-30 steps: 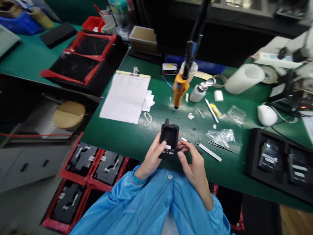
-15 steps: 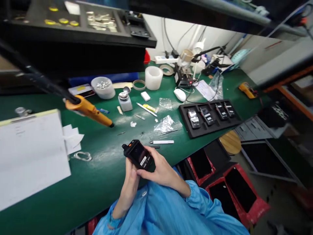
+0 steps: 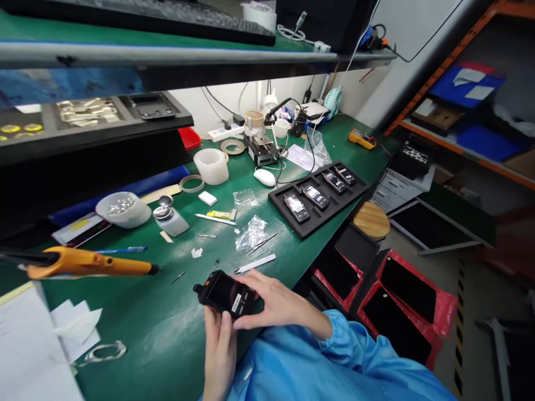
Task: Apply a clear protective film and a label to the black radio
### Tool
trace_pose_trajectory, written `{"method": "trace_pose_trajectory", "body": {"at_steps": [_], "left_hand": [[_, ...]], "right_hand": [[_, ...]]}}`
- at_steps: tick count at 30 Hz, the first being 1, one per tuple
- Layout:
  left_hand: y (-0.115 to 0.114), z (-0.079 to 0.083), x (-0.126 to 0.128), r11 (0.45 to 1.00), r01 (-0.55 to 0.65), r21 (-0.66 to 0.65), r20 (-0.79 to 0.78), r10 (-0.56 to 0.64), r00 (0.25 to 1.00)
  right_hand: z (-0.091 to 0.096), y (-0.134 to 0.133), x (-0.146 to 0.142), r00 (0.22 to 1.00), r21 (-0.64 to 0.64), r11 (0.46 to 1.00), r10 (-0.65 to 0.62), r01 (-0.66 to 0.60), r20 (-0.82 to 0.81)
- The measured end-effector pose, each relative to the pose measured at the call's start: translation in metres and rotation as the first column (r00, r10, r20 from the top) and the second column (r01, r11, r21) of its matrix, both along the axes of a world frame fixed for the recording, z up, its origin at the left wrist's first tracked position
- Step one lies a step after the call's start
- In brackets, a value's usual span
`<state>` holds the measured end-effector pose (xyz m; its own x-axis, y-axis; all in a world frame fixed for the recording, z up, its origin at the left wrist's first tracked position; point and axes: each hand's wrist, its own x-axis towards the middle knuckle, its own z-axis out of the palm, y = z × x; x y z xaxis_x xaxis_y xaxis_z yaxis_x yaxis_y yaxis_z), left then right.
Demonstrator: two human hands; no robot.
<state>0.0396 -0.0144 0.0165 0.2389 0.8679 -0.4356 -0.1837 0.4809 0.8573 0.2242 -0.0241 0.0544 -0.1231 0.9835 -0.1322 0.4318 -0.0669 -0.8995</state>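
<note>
A small black handheld device (image 3: 223,293) with a dark screen and an orange button sits low over the green mat (image 3: 167,328), held in both hands. My left hand (image 3: 219,345) grips it from below, fingers wrapped under its near end. My right hand (image 3: 273,303) closes over its right side, fingers on the edge by a small white label. Both arms wear blue sleeves. A white pen-like tool (image 3: 256,263) and thin tweezers (image 3: 261,244) lie just beyond the device.
An orange electric screwdriver (image 3: 90,263) hangs at the left. A black tray (image 3: 324,214) with several similar devices lies to the right, by a white mouse (image 3: 264,177). Plastic bags, a solvent bottle (image 3: 169,217), tape rolls and papers (image 3: 29,345) crowd the mat. Red-lined trays sit below the bench edge.
The view has swung from the left end of the bench to the right. Both hands keep hold of the device, which has turned from upright to lying sideways, its top pointing left.
</note>
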Motion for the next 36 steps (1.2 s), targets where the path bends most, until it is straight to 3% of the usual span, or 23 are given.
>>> {"method": "trace_pose_trajectory", "body": {"at_steps": [3,6,7,10,13,15,21,25,31,36], "left_hand": [[0.004,-0.011,0.005,0.995,-0.024,-0.098,0.086,0.032,0.996],[0.002,-0.021,0.011,0.982,0.020,-0.188,0.176,0.014,0.984],[0.000,-0.024,0.013,0.978,0.038,-0.203,0.194,0.002,0.981],[-0.008,-0.027,0.020,0.975,0.041,-0.218,0.181,-0.001,0.983],[-0.011,-0.026,0.027,0.974,0.017,-0.225,0.159,0.019,0.987],[-0.010,-0.026,0.032,0.976,0.000,-0.217,0.162,0.036,0.986],[-0.007,-0.029,0.040,0.986,-0.028,-0.162,0.185,0.058,0.981],[-0.008,-0.030,0.038,0.985,-0.023,-0.169,0.155,0.049,0.987],[-0.007,-0.027,0.037,0.984,-0.023,-0.179,0.149,0.050,0.988],[-0.008,-0.021,0.038,0.983,-0.024,-0.182,0.154,0.053,0.987]], "right_hand": [[0.007,0.005,0.035,1.000,0.049,0.999,0.013,-0.013,0.005],[0.013,0.017,0.092,0.967,0.153,0.976,-0.181,0.155,0.180],[0.014,0.023,0.115,0.911,0.196,0.948,-0.300,0.252,0.284],[0.016,0.043,0.187,0.612,0.276,0.830,-0.547,0.485,0.571],[0.009,0.059,0.246,0.468,0.261,0.753,-0.600,0.603,0.648],[-0.001,0.065,0.270,0.440,0.228,0.741,-0.585,0.631,0.681],[-0.029,0.072,0.305,0.458,0.228,0.772,-0.556,0.593,0.693],[-0.041,0.074,0.321,0.474,0.287,0.761,-0.604,0.582,0.641],[-0.058,0.084,0.324,0.514,0.293,0.748,-0.635,0.595,0.577],[-0.060,0.091,0.317,0.444,0.259,0.673,-0.681,0.693,0.582]]}}
